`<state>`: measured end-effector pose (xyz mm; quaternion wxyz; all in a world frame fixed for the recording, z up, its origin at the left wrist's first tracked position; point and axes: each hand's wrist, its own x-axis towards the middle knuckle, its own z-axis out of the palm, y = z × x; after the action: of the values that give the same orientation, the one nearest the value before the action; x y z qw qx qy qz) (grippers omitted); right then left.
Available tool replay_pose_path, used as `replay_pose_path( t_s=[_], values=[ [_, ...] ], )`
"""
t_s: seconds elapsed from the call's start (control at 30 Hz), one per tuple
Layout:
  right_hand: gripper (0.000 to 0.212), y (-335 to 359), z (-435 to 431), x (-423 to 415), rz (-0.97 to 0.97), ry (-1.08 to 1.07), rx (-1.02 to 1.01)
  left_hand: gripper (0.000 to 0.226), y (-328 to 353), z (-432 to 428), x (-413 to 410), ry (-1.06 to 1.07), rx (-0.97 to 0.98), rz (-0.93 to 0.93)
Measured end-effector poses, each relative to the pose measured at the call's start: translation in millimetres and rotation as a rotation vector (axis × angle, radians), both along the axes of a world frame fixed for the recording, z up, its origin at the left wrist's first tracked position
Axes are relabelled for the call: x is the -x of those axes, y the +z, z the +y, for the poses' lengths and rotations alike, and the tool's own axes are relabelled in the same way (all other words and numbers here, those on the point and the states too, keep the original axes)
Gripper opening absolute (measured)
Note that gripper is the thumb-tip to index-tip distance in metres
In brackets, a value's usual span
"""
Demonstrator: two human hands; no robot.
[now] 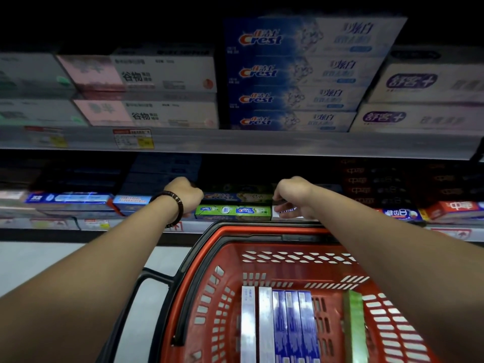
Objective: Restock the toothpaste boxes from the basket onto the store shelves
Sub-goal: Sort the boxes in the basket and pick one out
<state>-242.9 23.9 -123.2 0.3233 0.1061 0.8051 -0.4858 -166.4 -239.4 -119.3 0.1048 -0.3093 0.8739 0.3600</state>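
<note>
A green toothpaste box (237, 197) lies on top of another green box (233, 212) on the lower shelf, just under the upper shelf's edge. My left hand (184, 193), with a bead bracelet on the wrist, grips its left end. My right hand (290, 196) grips its right end, fingers curled. Below stands the red basket (207, 292). In it lie two white boxes (258, 326), three blue boxes (294, 326) and one green box (353, 323), all lengthwise.
The upper shelf (235, 142) carries stacked blue Crest boxes (293, 74), pink and white boxes (141, 87) to the left and purple-labelled white boxes (424, 100) to the right. Blue boxes (70, 199) and red boxes (450, 208) flank my hands on the lower shelf. Grey floor (52, 263) lies left of the basket.
</note>
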Motion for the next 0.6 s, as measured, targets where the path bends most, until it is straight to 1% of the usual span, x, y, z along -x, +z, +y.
replay_pose_path(
  t_s=[0.23, 0.6],
  values=[
    [0.006, 2, 0, 1, -0.026, -0.005, 0.009, 0.022, 0, 4, 2, -0.057, 0.039, -0.018],
    [0.008, 12, 1, 0, -0.022, -0.003, 0.003, 0.02, -3, -3, 0, 0.021, -0.033, 0.011]
  ],
)
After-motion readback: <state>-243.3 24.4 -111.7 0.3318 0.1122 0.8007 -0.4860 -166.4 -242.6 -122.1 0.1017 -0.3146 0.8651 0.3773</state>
